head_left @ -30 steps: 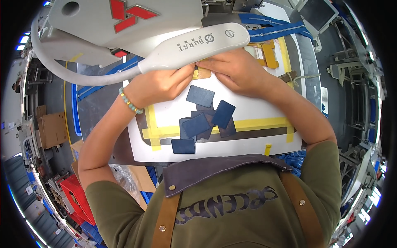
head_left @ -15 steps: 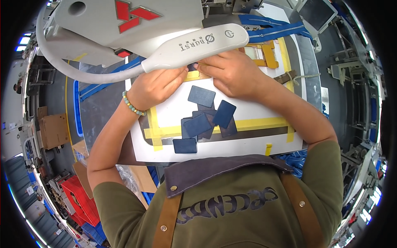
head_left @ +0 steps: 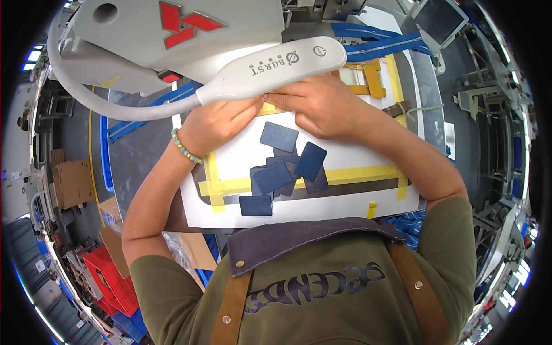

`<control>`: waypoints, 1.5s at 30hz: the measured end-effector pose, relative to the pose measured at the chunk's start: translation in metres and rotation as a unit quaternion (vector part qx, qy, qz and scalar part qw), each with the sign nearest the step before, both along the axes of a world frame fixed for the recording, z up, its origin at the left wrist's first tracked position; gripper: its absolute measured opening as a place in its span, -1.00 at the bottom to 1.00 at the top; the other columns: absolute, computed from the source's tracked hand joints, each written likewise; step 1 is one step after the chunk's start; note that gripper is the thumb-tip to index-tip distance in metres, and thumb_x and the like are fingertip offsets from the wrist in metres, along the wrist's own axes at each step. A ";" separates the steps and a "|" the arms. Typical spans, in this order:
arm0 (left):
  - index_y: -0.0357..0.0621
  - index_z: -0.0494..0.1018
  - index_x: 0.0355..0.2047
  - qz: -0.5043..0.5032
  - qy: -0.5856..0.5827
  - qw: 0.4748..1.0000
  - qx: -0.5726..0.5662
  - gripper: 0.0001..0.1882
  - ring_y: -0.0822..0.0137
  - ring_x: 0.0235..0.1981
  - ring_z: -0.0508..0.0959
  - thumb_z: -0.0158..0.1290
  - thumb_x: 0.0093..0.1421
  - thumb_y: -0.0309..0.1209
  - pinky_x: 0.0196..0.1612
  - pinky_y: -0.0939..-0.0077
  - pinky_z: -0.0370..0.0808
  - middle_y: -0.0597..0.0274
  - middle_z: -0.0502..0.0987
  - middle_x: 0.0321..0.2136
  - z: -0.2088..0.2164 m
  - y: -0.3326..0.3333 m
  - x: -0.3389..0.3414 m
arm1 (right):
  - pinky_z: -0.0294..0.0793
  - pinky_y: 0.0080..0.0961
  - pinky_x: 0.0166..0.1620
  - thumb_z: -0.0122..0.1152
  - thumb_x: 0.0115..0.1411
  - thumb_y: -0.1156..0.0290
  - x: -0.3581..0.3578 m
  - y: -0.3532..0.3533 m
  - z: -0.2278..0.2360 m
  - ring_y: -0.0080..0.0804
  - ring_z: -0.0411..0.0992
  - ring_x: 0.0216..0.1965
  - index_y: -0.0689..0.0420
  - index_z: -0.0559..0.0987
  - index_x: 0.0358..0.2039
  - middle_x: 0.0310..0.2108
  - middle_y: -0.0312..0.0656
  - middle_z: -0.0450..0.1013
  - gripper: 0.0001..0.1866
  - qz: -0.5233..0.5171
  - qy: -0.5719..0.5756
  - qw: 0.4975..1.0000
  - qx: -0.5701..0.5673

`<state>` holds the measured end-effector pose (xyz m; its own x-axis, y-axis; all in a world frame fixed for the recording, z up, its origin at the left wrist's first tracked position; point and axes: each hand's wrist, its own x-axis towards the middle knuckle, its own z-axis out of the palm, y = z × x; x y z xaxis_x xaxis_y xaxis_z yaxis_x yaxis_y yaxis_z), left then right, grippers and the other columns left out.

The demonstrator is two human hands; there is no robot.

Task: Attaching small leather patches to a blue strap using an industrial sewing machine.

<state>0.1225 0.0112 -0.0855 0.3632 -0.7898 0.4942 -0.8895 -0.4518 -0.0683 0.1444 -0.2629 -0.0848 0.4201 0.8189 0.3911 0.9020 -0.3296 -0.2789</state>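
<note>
My left hand (head_left: 217,125) and my right hand (head_left: 326,108) meet at the far side of a white board (head_left: 236,164) edged with yellow tape. Their fingers are closed and pressed down, thumbs drawn in near a strip of yellow tape (head_left: 267,109). A white lamp (head_left: 276,63) covers some of the fingertips, and whatever they pinch is hidden. Nearer to me lies a loose pile of small dark-blue rectangular pieces, several overlapping. One blue piece (head_left: 279,137) sits just below my hands; another (head_left: 256,206) rests at the near edge of the pile.
A grey-white machine head (head_left: 132,46) with a red emblem overhangs the far left. To the right of my right hand are a mustard-yellow frame (head_left: 375,80) and a cord-tied brown stick (head_left: 397,109). Blue zipper strips (head_left: 385,49) lie at the back. A screen (head_left: 440,20) stands far right.
My fingertips have come closer together, and the small dark patch seen between them is now covered. The view has shifted slightly; the blue pieces keep their arrangement.
</note>
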 end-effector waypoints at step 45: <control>-0.22 0.64 -0.10 0.015 -0.026 0.998 -0.054 -0.60 0.31 -0.38 0.65 0.28 -0.02 -0.64 -0.38 0.49 0.55 0.18 0.69 -0.25 0.019 0.006 -0.013 | 0.51 -0.59 -0.09 0.35 0.35 0.26 0.064 -0.108 0.075 -0.55 0.55 -0.17 0.09 0.69 -0.06 -0.21 -0.29 0.65 -0.75 -0.195 0.184 0.963 0.029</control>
<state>0.1092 0.0176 -0.0670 0.3583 -0.7206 0.5937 -0.8719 -0.4855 -0.0631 0.2081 -0.3707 -0.0096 0.8105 0.5515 0.1971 0.5487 -0.5973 -0.5849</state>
